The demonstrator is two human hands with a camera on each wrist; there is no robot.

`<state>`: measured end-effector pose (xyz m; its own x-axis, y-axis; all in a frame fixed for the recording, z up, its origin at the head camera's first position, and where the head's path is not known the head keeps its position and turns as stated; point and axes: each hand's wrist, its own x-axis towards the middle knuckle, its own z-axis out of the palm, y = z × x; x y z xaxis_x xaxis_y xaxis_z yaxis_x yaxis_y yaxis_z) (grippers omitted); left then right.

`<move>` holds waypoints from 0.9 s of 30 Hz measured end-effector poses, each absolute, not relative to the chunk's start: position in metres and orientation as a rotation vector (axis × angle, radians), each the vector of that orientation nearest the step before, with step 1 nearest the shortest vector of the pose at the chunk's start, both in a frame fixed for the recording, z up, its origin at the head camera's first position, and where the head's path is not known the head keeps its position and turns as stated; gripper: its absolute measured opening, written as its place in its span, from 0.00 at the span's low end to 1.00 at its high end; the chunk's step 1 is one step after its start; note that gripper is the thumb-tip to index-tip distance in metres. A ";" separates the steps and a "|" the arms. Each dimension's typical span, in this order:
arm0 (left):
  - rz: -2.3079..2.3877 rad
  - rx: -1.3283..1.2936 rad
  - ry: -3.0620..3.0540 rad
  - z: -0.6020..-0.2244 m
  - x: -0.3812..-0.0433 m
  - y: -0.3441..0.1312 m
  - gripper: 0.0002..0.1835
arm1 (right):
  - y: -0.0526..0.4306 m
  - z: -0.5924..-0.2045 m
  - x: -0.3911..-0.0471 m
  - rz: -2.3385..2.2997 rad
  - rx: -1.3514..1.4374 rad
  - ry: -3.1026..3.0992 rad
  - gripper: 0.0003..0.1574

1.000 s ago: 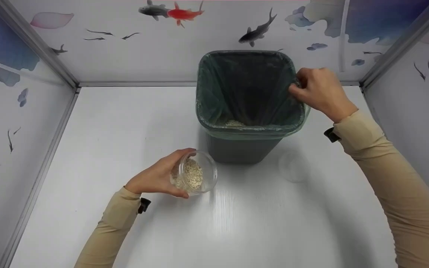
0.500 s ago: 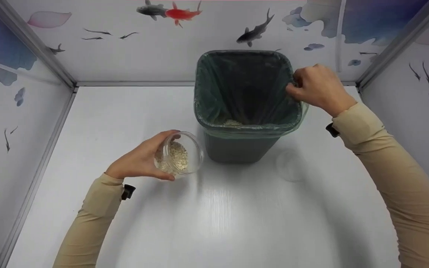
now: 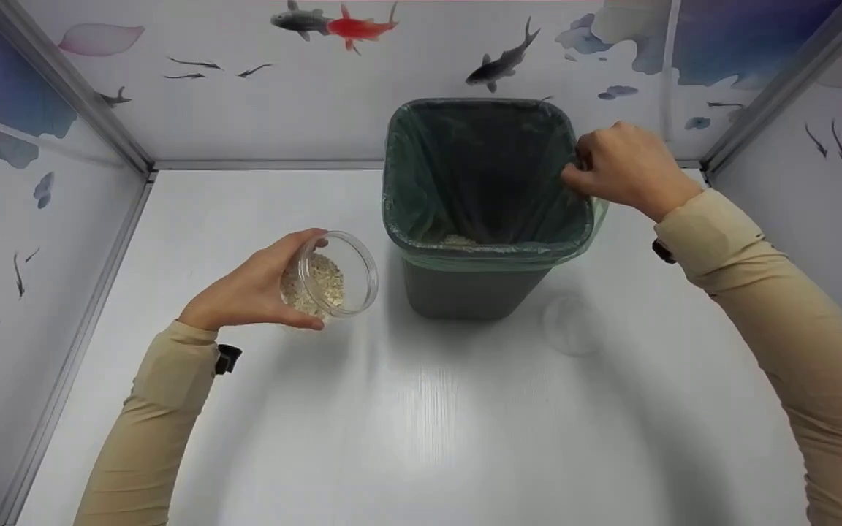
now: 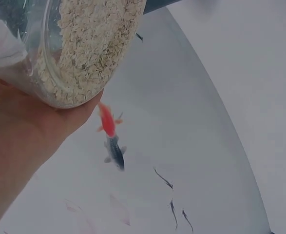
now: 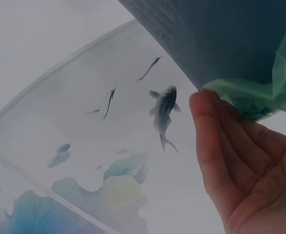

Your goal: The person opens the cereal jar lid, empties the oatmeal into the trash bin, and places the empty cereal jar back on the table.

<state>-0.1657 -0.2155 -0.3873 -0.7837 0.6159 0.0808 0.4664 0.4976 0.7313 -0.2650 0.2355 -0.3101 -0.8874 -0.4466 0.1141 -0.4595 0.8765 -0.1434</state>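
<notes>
My left hand [image 3: 245,288] grips a clear jar [image 3: 359,277] that is tilted with its mouth toward the bin. Pale oat-like flakes [image 4: 94,48] lie in the jar, close up in the left wrist view. My right hand [image 3: 629,172] grips the right rim of a grey trash bin [image 3: 476,292], thumb inside and fingers outside. A green bag [image 3: 421,190] lines the bin and folds over its rim; in the right wrist view its loose edge [image 5: 250,95] hangs by my fingers. Some flakes [image 3: 457,239] lie at the bottom of the bin.
A clear round lid [image 3: 571,325] lies on the white table [image 3: 421,438], right of the bin's base. Behind the bin rises a white back wall [image 3: 209,117] printed with fish, and similar panels stand at both sides.
My left hand has moved left and toward the back wall, carrying the tilted jar away from the bin. My right hand stays at the bin's rim.
</notes>
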 end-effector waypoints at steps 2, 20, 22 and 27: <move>1.108 0.929 2.565 -0.385 -0.167 -0.214 0.58 | 0.236 -0.308 -0.265 0.231 0.736 -2.976 0.19; 1.025 0.873 2.636 -0.348 -0.192 -0.223 0.56 | 0.230 -0.293 -0.270 0.087 0.826 -3.071 0.21; 1.021 0.865 2.642 -0.343 -0.196 -0.222 0.56 | 0.230 -0.292 -0.271 0.079 0.829 -3.086 0.21; 0.998 0.865 2.675 -0.330 -0.204 -0.219 0.56 | 0.229 -0.289 -0.271 0.070 0.818 -3.130 0.20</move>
<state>-0.2035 -0.2189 -0.3296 -0.8202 0.5698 0.0511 0.4640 0.6104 0.6419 -0.2710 0.2287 -0.2890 -0.8679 -0.4903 -0.0798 -0.4862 0.8714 -0.0654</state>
